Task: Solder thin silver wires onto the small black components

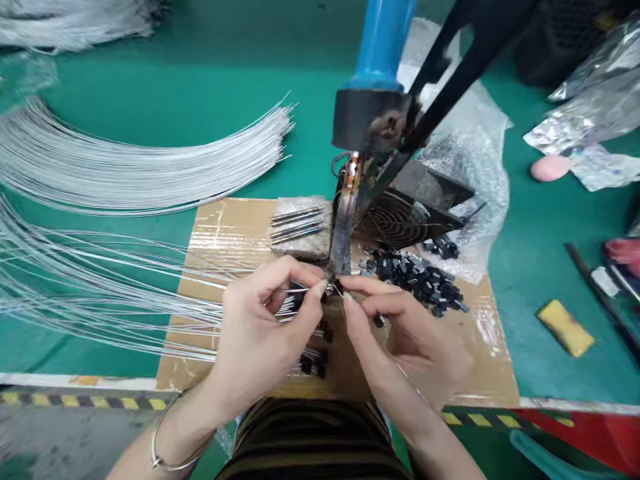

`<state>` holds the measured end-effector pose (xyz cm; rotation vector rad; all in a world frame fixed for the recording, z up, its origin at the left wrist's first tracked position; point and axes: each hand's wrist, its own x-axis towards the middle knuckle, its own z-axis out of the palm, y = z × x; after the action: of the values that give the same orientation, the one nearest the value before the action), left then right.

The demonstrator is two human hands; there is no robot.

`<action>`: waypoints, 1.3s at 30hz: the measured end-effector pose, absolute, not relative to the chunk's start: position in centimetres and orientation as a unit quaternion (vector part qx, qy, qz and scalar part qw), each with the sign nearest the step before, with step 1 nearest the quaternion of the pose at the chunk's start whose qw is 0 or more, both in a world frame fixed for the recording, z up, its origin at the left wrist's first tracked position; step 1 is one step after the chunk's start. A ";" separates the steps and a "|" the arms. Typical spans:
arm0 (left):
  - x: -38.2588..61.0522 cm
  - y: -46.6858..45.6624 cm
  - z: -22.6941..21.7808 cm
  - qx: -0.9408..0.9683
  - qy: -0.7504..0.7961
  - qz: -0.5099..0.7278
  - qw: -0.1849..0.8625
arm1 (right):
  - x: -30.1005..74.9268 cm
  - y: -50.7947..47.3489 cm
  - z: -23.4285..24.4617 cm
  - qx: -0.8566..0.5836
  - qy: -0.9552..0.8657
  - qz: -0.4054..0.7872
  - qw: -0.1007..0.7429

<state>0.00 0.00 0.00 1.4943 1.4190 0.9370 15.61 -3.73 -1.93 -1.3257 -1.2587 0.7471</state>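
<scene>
- Green bench point(210, 87) fills the view, edged near the person by a strip of yellow-black tape point(100, 402).
- White wires point(125, 167) lie in long curved bundles across the left half of the bench; more loose strands run right onto the board.
- Cardboard board point(230, 230), taped over, lies at centre under both hands.
- Blue-barrelled press point(383, 40) stands behind the board on a black block; its narrow metal tip point(343, 247) comes down to a point just above the fingertips.
- Black fan point(400, 217) sits just right of the tip, partly on crumpled bubble wrap point(475, 147).
- Foil bags point(590, 113) lie at far right, with a pink lump point(549, 168) beside them.
- Yellow pad point(566, 327) lies alone on the bench, right of the board.
- Grey block point(305, 247) with several wire ends laid across it sits just left of the tip.
- Black parts point(425, 280) form a heap on the board, right of the tip; a few more lie under the hands.
- Left hand point(260, 327), bracelet on the wrist, pinches one wire end point(300, 290) between thumb and forefinger, right below the tip.
- Right hand point(405, 333) has thumb and forefinger closed together at the same point, nearly touching the left fingertips; what it pinches is too small to tell.
</scene>
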 end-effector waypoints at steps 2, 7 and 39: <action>0.0 0.1 0.1 0.597 0.569 0.377 0.422 | 15.6 -4.0 -2.1 -0.554 -0.529 0.314 0.561; 0.0 0.2 0.3 0.589 0.571 0.380 0.428 | 15.7 -4.2 -2.3 -0.549 -0.534 0.316 0.560; 0.0 0.1 0.1 0.601 0.574 0.374 0.412 | 15.5 -4.1 -2.6 -0.547 -0.507 0.334 0.576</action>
<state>0.03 0.10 0.12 1.5109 1.4441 0.9418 15.45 -4.06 -2.56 -1.2806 -1.1874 0.7816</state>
